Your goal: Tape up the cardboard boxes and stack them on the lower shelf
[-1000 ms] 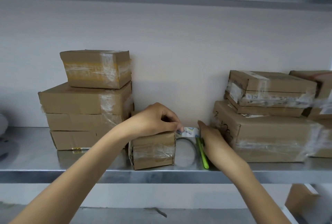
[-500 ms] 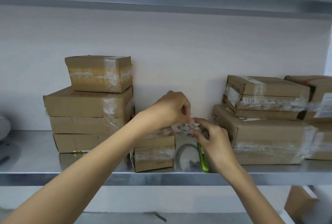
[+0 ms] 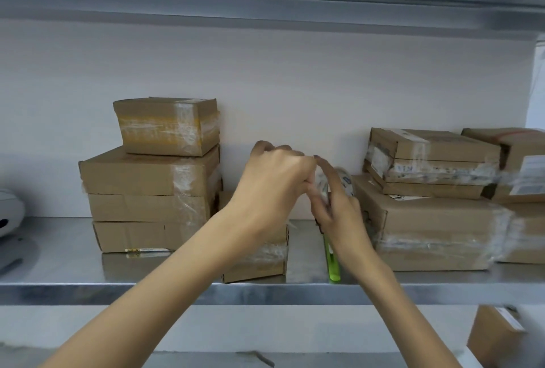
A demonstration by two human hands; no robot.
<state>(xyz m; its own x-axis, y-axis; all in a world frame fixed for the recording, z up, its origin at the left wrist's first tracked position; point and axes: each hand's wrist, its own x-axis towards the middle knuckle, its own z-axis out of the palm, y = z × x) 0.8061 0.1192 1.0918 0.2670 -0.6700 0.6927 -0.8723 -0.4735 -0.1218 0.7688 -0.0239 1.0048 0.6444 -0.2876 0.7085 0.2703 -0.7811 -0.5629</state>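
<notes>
A roll of clear tape (image 3: 339, 183) is held up above the metal shelf (image 3: 67, 258), between both hands. My right hand (image 3: 336, 208) grips the roll from below and the side. My left hand (image 3: 277, 173) is closed with its fingertips pinching at the roll's edge. Below my left wrist a small taped cardboard box (image 3: 259, 258) stands near the shelf's front edge, partly hidden by my forearm. A green cutter (image 3: 332, 261) lies on the shelf just right of that box.
A stack of three taped boxes (image 3: 153, 178) stands at the left. Another stack (image 3: 430, 199) fills the right, with more boxes (image 3: 522, 161) behind. A white object (image 3: 8, 211) sits at far left. Another box (image 3: 492, 338) is below at right.
The tape roll has been lifted off the shelf. Both hands rose from the small box and came together around the roll. The green cutter stayed lying on the shelf.
</notes>
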